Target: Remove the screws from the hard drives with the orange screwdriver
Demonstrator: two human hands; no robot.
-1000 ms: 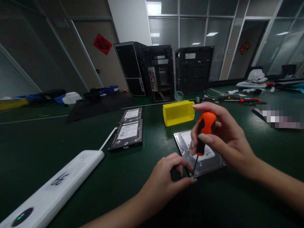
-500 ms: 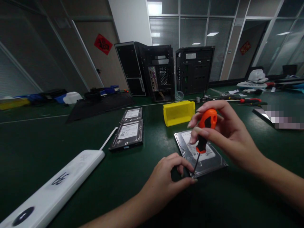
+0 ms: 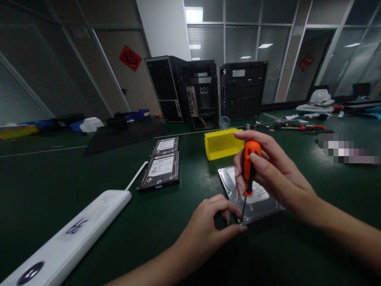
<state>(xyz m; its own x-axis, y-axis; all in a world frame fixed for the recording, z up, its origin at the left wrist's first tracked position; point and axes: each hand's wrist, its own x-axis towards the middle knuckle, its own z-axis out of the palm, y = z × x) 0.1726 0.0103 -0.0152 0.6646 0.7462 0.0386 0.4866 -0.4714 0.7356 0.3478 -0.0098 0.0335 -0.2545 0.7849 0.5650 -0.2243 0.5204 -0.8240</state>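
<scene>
Over hard drive [image 3: 263,208] | right fingers [image 3: 266,140] grasp screwdriver [image 3: 248,172], tip indistinct | left fingers [image 3: 221,204], hold unclear

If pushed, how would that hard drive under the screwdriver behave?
The hard drive would probably slide rather than tip, since it lies flat. It looks metal, so likely stiff, and its shine hints it may be slippery.
</scene>
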